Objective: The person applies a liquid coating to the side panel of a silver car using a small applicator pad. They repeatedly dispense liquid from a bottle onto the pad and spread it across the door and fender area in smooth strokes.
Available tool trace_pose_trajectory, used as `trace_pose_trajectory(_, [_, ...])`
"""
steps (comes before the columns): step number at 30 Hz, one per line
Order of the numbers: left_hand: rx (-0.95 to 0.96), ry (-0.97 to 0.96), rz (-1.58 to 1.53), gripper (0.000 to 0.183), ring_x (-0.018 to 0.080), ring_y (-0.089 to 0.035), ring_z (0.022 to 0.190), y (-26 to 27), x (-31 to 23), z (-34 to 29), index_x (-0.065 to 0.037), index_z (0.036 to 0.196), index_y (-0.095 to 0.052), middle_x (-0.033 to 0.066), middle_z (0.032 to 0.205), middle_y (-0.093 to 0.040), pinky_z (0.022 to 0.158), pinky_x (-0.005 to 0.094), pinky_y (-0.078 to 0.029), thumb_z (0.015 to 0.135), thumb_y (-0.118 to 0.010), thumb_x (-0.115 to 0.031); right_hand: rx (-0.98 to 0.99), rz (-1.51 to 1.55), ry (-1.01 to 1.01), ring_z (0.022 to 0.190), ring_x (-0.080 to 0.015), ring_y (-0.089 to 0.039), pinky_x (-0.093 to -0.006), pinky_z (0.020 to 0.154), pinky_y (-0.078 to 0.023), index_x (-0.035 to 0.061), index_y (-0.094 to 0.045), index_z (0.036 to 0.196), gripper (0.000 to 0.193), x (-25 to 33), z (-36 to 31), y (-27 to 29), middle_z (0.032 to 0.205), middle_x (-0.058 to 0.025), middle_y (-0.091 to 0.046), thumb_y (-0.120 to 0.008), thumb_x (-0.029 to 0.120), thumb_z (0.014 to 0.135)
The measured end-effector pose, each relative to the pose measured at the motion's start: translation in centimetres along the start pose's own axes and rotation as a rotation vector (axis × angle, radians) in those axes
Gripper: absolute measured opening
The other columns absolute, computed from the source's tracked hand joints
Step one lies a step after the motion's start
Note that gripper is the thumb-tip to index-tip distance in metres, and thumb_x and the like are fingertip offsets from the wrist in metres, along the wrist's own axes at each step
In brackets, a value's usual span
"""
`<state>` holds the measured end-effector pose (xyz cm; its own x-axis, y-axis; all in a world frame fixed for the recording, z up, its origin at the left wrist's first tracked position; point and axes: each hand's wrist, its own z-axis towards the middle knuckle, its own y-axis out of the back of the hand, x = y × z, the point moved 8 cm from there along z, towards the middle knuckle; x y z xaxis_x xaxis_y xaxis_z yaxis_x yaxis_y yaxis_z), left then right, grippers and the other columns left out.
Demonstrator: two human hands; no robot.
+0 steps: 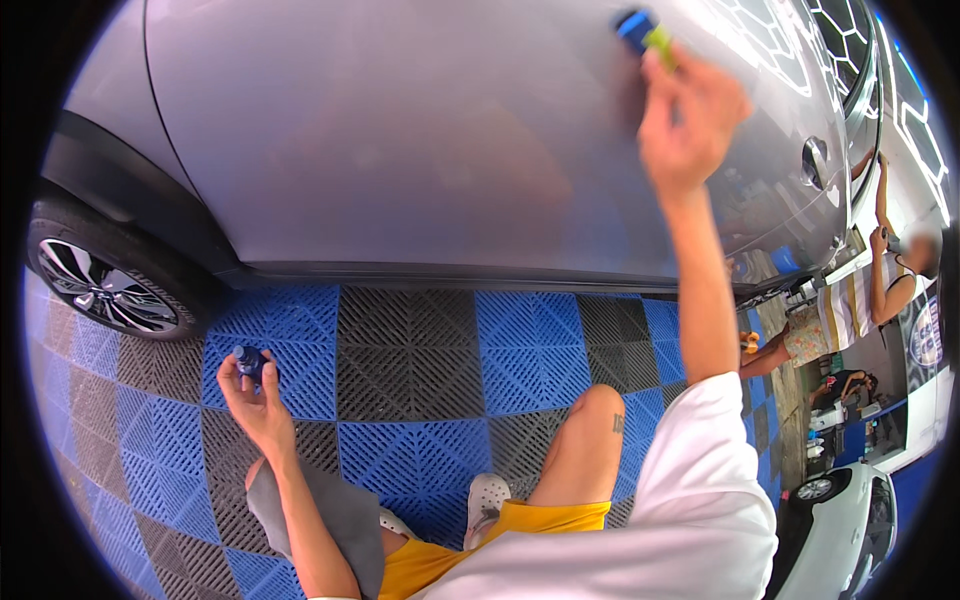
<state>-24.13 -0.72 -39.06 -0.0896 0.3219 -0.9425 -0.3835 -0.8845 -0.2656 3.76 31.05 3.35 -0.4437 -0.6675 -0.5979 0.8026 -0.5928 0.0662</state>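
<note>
My right hand (692, 122), slightly blurred, is raised at the upper right and closed on a small applicator block (636, 30), blue with a yellow-green part. The block is at the grey car door (420, 150); its dark reflection shows beside it. Low on the left, my left hand (256, 402) is closed round a small dark blue bottle (250, 364) with a lighter blue top, held upright above the floor. A grey cloth (335, 520) hangs over my knee beside the left forearm.
A car wheel (110, 280) stands at the left. Blue and black grid tiles (405, 350) cover the floor. At the right, a person in a striped top (850, 305) stands by the car; another person (845, 385) and a white car (845, 530) are farther off.
</note>
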Motion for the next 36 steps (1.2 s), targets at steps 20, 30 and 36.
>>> trace_pose_trajectory(20, [0.075,0.109,0.269,0.055,0.0307,-0.068,0.109,4.8,-10.7,-9.3,0.004,0.141,-0.049,0.0213,0.122,-0.067,0.098,0.0428,-0.058,0.098,-0.078,-0.013,0.114,0.000,-0.179,0.086,-0.0086,-0.071,-0.0250,0.079,-0.053,0.0049,-0.081,0.115,0.024,-7.5,4.1,3.6,0.102,-0.0059,-0.082,-0.083,0.017,0.094])
trace_pose_trajectory(30, [0.129,0.174,0.394,0.051,0.0317,-0.066,0.115,4.2,-10.3,-7.9,0.003,0.140,-0.052,0.0229,0.132,-0.064,0.099,0.0427,-0.058,0.097,-0.078,-0.005,0.356,-0.070,0.213,0.098,-0.0172,-0.071,-0.0383,0.084,-0.034,0.0137,-0.076,0.100,0.021,11.2,-15.9,1.1,0.111,-0.0041,-0.076,-0.083,0.012,0.081])
trace_pose_trajectory(36, [0.154,0.193,0.585,0.054,0.0301,-0.065,0.116,3.2,-11.1,-8.8,0.001,0.141,-0.053,0.0220,0.132,-0.063,0.099,0.0391,-0.057,0.095,-0.080,-0.008,0.437,0.031,0.104,0.098,-0.0181,-0.071,-0.0379,0.081,-0.036,0.0113,-0.072,0.105,0.022,14.6,-20.2,2.0,0.115,-0.0070,-0.076,-0.080,0.011,0.084])
